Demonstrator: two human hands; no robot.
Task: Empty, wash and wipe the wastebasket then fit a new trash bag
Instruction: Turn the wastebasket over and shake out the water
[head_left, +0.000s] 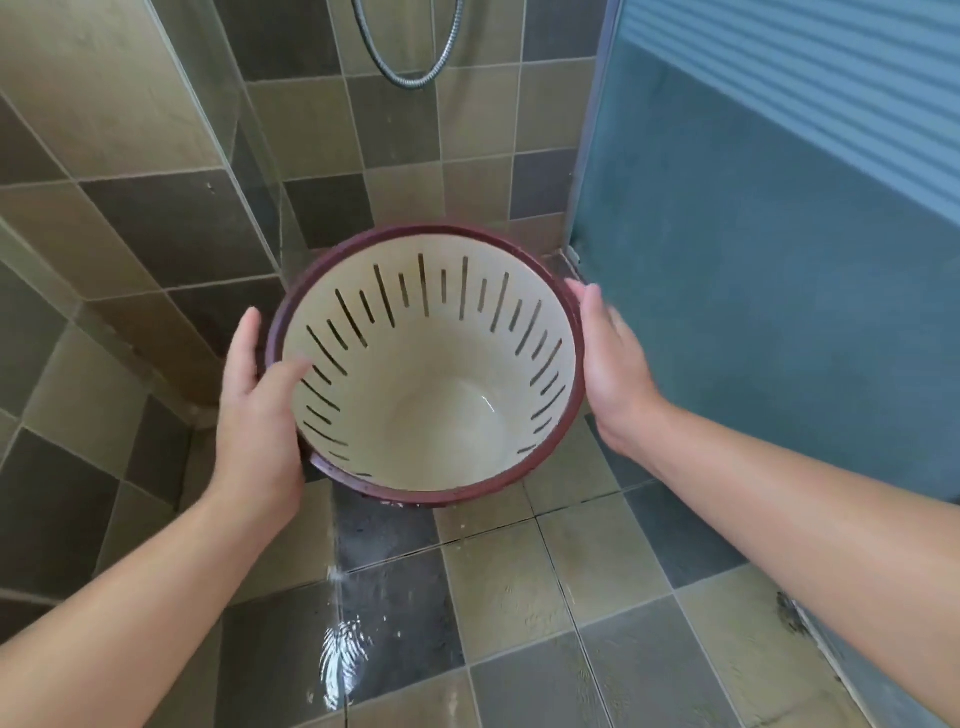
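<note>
A cream wastebasket (441, 332) with a dark red rim and slotted walls is held in the air over the shower floor, its mouth tilted toward me. It is empty, with a little water pooled at the bottom. My left hand (260, 405) grips the left rim, thumb inside the wall and fingers outside. My right hand (613, 364) presses flat against the right side of the rim, fingers stretched along the outside.
Wet green and dark floor tiles (498, 597) with a puddle (343, 654) lie below. A tiled wall (389, 135) and a hanging metal shower hose (410, 57) are ahead. A frosted blue door panel (769, 260) stands close on the right, a glass panel (228, 130) on the left.
</note>
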